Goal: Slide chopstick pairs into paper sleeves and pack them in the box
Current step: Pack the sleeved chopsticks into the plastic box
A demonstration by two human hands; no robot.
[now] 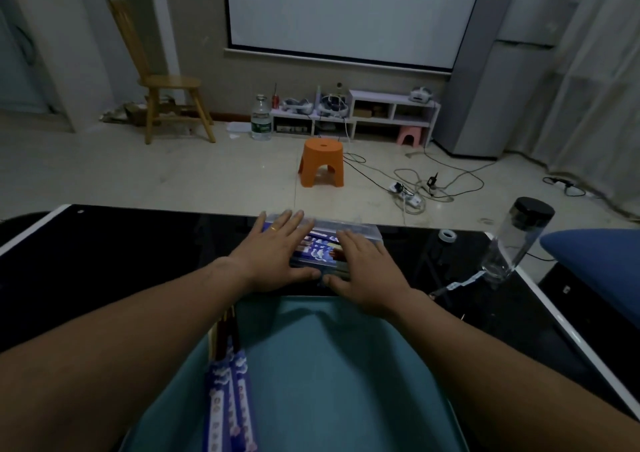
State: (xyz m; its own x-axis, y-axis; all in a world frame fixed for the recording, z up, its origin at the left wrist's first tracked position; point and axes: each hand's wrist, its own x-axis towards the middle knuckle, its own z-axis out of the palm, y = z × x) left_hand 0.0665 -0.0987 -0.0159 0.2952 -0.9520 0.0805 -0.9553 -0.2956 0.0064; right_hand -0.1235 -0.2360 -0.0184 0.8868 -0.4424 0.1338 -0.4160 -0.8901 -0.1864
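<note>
Both hands rest flat on the box of packed chopsticks, near the far edge of the counter.

The left hand (273, 254) and right hand (363, 271) lie with fingers straight and spread on the clear plastic box (360, 232), thumbs along its near edge, gripping nothing. They are probably pressing a lid down or steadying the box on the glossy black counter (138, 243). Blue patterned paper-sleeved chopsticks (320, 247) show between the hands. Two more sleeved pairs (230, 389) lie on the teal tray (329, 365), close by and seemingly next to pack.

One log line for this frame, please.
left hand: flat on box | right hand: flat on box | box: holds sleeved pairs | tray: more sleeved chopsticks at left edge
</note>
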